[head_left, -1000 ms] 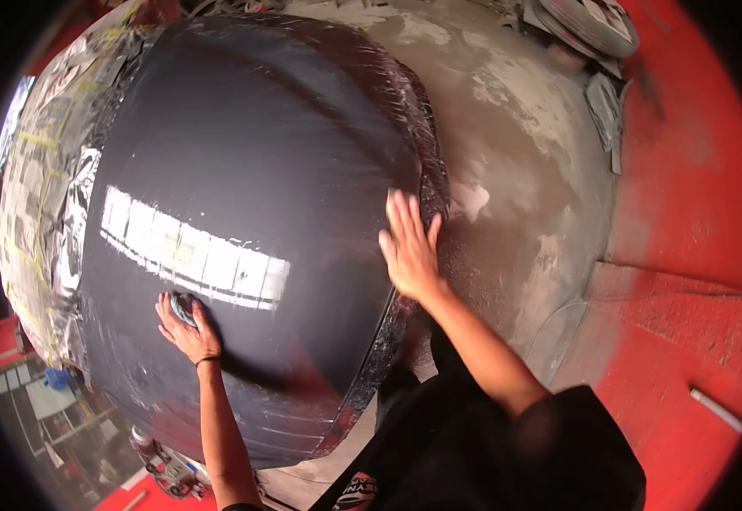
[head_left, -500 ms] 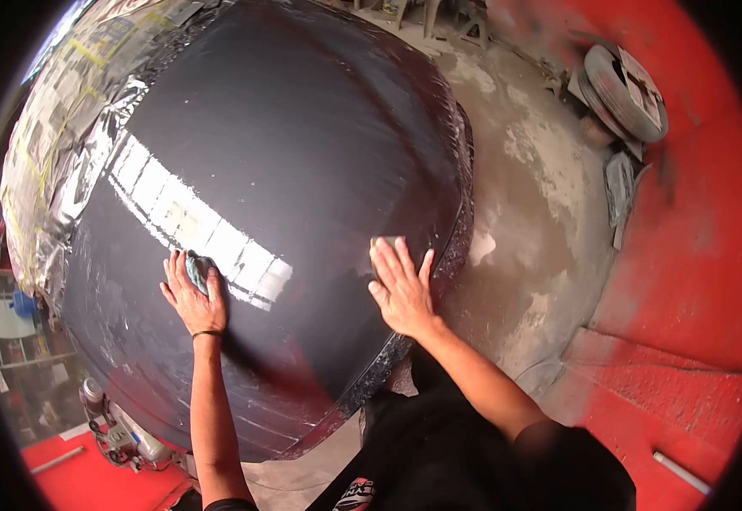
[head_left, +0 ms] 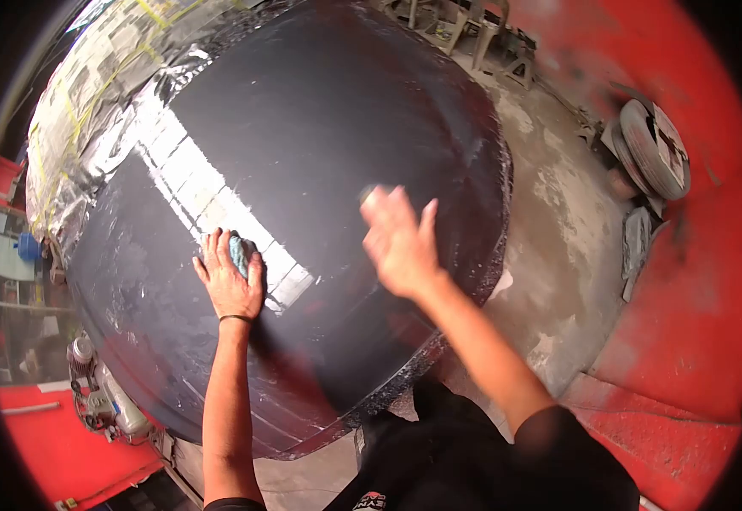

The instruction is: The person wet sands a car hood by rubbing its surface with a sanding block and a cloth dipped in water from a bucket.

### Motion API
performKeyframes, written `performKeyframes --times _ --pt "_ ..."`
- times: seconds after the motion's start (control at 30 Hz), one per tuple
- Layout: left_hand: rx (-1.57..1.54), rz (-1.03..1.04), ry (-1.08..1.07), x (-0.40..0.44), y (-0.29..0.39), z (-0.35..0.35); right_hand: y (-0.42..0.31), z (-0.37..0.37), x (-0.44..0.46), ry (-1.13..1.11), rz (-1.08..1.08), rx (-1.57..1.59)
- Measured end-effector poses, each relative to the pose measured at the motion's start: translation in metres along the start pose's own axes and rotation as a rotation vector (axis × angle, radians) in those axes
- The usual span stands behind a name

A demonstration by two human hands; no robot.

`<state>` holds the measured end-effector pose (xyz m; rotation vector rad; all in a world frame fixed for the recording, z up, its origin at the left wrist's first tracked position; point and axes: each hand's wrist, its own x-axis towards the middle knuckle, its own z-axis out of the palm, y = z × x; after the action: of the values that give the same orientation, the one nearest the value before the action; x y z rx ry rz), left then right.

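Note:
A dark grey car hood [head_left: 337, 111], wet and shiny in places, spreads out below me. My left hand [head_left: 233, 277] rests on it beside a bright window reflection, with a bunched blue-green cloth [head_left: 239, 255] held between thumb and fingers. To the right, my right hand [head_left: 401, 243] is smeared by motion over the hood, palm down. Under its fingertips shows the edge of a small piece of sandpaper [head_left: 369, 193]; the rest is hidden by the fingers.
Foil and taped paper masking [head_left: 90, 111] covers the car at the upper left. A compressor [head_left: 115, 404] stands lower left. Right of the hood lie the stained concrete floor [head_left: 550, 247], a tire [head_left: 652, 149] against the red wall, and metal stands [head_left: 490, 34] farther back.
My right hand has slid up the hood, away from its near edge. My left hand still has the cloth on the hood. The view has shifted, moving the surroundings in frame.

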<state>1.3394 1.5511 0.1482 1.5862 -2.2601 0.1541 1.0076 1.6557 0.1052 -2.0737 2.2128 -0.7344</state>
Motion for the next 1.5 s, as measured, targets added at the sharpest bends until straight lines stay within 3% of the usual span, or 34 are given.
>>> performKeyframes --times 0.1,0.17,0.23,0.3,0.33,0.37,0.47,0.57,0.63,0.7,0.77,0.83,0.97,1.03,1.1,1.17,1.23,1.33,1.5 --pt "-0.023 0.004 0.008 0.002 0.001 -0.002 0.078 0.005 0.101 0.044 0.155 -0.073" --pt "-0.064 -0.019 0.021 0.003 0.005 -0.005 0.071 0.023 0.136 0.081 0.33 0.013" --pt "-0.094 -0.006 0.065 0.003 0.0 -0.001 -0.007 0.019 0.114 0.079 0.258 -0.011" --pt "-0.208 -0.023 0.079 0.002 -0.012 0.005 -0.101 0.034 0.059 -0.064 -0.208 -0.116" --pt "-0.254 -0.009 0.126 0.0 -0.028 0.006 -0.129 0.05 0.035 -0.057 -0.376 0.001" --pt "-0.139 -0.099 0.072 -0.005 -0.038 -0.013 -0.142 0.047 0.03 -0.065 -0.366 -0.034" --pt "-0.096 -0.386 0.121 -0.039 -0.131 -0.038 -0.097 0.021 0.082 -0.07 -0.221 -0.196" --pt "-0.009 -0.399 0.253 -0.08 -0.191 -0.032 -0.022 0.028 0.139 0.007 0.262 -0.028" --pt "0.016 -0.397 0.254 -0.075 -0.179 -0.035 -0.079 0.009 0.121 -0.076 0.189 -0.039" --pt "0.025 -0.422 0.248 -0.077 -0.175 -0.035 -0.148 0.053 0.066 0.014 -0.216 -0.265" --pt "0.012 -0.412 0.248 -0.076 -0.176 -0.037 -0.24 0.059 0.015 -0.151 -0.48 -0.105" --pt "0.0 -0.411 0.262 -0.076 -0.176 -0.037 -0.275 0.072 -0.005 -0.262 -0.644 0.061" --pt "-0.013 -0.418 0.255 -0.076 -0.175 -0.036 -0.224 0.065 0.098 -0.147 -0.433 -0.107" --pt "-0.005 -0.428 0.239 -0.074 -0.174 -0.038 -0.201 0.059 0.156 -0.157 -0.174 -0.078" --pt "-0.026 -0.483 0.209 -0.072 -0.172 -0.039 -0.207 0.071 0.164 -0.06 -0.103 -0.179" --pt "-0.001 -0.558 0.203 -0.056 -0.159 -0.029 -0.255 0.046 0.107 -0.134 -0.13 -0.261" --pt "-0.093 -0.481 0.174 -0.038 -0.137 -0.021 -0.262 0.053 0.029 -0.199 -0.32 -0.039" --pt "-0.095 -0.438 0.064 -0.015 -0.09 -0.029 -0.216 0.039 0.037 -0.226 -0.324 -0.014" --pt "0.0 -0.42 0.1 -0.015 -0.095 -0.022 -0.111 0.043 0.183 -0.08 0.004 0.005"
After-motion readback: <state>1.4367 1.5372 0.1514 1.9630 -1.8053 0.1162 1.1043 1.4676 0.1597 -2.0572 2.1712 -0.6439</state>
